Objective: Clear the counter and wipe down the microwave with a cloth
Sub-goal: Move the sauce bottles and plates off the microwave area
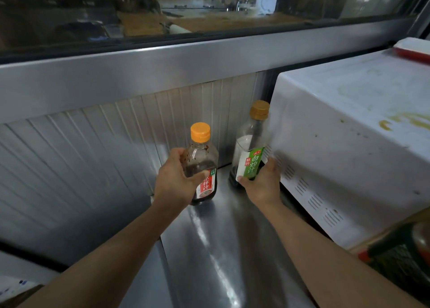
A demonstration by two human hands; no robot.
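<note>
Clearing was under way: beside the microwave [349,130], the left hand [176,179] gripped the red-label bottle [203,165] and the right hand [263,182] gripped the green-label bottle [251,149]. Next, I judged, both needed lifting off the table [221,249].

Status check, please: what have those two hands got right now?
Left hand grips red-label bottle. Right hand grips green-label bottle, hard by microwave. No cloth seen.

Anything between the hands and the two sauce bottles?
Nothing visible. The left hand already grips the red-label bottle; the right hand grips the green-label bottle, which stands close beside the microwave on the counter.
</note>
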